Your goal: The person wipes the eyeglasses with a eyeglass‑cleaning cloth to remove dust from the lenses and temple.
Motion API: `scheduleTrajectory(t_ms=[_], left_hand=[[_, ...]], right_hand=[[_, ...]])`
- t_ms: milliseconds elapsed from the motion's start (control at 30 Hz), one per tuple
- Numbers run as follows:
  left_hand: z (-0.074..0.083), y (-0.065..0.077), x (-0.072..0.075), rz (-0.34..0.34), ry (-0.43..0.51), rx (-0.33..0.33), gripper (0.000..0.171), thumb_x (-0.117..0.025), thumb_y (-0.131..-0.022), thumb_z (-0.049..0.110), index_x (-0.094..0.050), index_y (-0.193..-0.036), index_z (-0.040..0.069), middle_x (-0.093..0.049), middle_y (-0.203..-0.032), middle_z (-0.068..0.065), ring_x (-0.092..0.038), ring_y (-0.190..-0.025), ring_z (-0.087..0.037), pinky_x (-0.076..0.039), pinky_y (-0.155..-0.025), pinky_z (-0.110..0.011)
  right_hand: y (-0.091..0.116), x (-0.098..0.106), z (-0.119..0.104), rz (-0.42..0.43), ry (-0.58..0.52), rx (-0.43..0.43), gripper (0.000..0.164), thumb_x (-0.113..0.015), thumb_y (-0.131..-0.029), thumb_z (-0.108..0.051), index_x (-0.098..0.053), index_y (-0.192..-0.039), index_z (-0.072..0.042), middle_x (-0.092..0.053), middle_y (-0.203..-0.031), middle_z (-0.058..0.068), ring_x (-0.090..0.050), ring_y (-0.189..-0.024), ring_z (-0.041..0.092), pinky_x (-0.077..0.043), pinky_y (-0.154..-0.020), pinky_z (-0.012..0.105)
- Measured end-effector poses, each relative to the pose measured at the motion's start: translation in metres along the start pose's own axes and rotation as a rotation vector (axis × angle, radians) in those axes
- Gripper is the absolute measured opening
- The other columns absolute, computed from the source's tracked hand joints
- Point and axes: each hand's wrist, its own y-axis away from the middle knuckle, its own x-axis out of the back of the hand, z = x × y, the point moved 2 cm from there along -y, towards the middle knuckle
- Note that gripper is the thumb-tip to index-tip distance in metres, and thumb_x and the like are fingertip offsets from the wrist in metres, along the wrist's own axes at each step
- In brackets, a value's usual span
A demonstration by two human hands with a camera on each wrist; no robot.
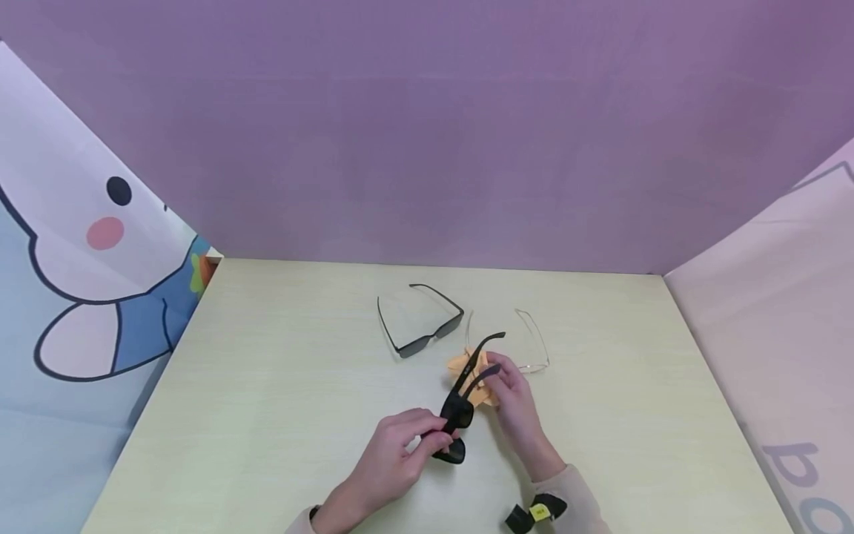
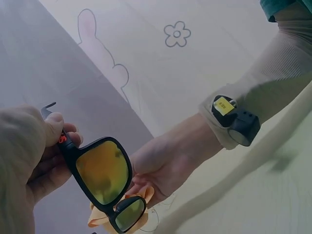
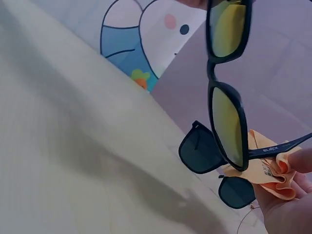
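Note:
Black-framed sunglasses (image 1: 459, 409) with yellow mirrored lenses (image 2: 103, 173) are held up above the table, their temples unfolded. My left hand (image 1: 405, 454) pinches one side of the frame between thumb and fingers. A crumpled orange cloth (image 3: 273, 178) is gripped in my right hand (image 1: 512, 406). That cloth lies up against the far temple (image 3: 275, 150) of the sunglasses, with my right thumb close by it. Beyond the hands, a second pair of dark sunglasses (image 1: 415, 346) rests unfolded on the table.
Thin wire-rimmed glasses (image 1: 548, 362) lie on the table (image 1: 253, 386) just past my right hand, partly hidden by it. A purple panel (image 1: 427, 148) stands along the back edge, and printed cloth panels (image 1: 80, 326) flank both sides. My right wrist carries a small black camera (image 1: 520, 518).

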Motion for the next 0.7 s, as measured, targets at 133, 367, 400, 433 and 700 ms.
scheduleTrajectory(t_ms=[133,367,400,433,700], left_hand=[[-0.001,0.0,0.0,-0.004,0.012,0.022,0.007,-0.07,-0.094,-0.001,-0.076,-0.096,0.002,-0.074,-0.087,0.001,-0.067,-0.08,-0.004,-0.056,-0.074,-0.016],[0.001,0.001,-0.001,0.009,0.056,0.009,0.012,-0.07,-0.094,-0.003,-0.076,-0.099,0.006,-0.075,-0.088,-0.001,-0.068,-0.08,-0.005,-0.056,-0.074,-0.016],[0.001,0.001,0.0,0.012,0.057,0.006,0.012,-0.07,-0.094,-0.002,-0.076,-0.099,0.005,-0.076,-0.089,-0.001,-0.068,-0.081,-0.006,-0.056,-0.074,-0.016],[0.001,0.001,0.0,0.016,0.057,0.0,0.012,-0.069,-0.094,-0.003,-0.076,-0.1,0.005,-0.076,-0.089,-0.002,-0.068,-0.081,-0.007,-0.056,-0.074,-0.016],[-0.002,0.002,0.0,0.003,0.073,0.08,0.008,-0.07,-0.096,0.002,-0.077,-0.098,0.004,-0.076,-0.089,-0.003,-0.066,-0.081,-0.004,-0.056,-0.072,-0.017]], right_hand=[[-0.005,0.001,-0.006,-0.027,-0.127,0.021,0.017,-0.052,-0.106,-0.004,-0.058,-0.12,-0.01,-0.068,-0.102,-0.004,-0.066,-0.088,0.006,-0.057,-0.073,0.018],[-0.009,0.002,-0.015,-0.066,-0.254,0.094,0.015,-0.05,-0.108,-0.007,-0.059,-0.115,-0.017,-0.065,-0.1,-0.005,-0.062,-0.085,0.006,-0.052,-0.071,0.017],[-0.008,0.002,-0.012,-0.063,-0.242,0.079,0.014,-0.05,-0.107,-0.007,-0.058,-0.116,-0.016,-0.065,-0.101,-0.006,-0.062,-0.085,0.005,-0.053,-0.071,0.017],[-0.007,0.001,-0.008,-0.065,-0.23,0.06,0.014,-0.05,-0.107,-0.007,-0.057,-0.118,-0.014,-0.065,-0.102,-0.005,-0.063,-0.086,0.005,-0.053,-0.071,0.017],[-0.002,-0.002,0.001,-0.042,-0.189,-0.045,0.021,-0.044,-0.108,-0.004,-0.05,-0.128,-0.006,-0.065,-0.11,-0.003,-0.066,-0.093,0.006,-0.056,-0.078,0.018]])
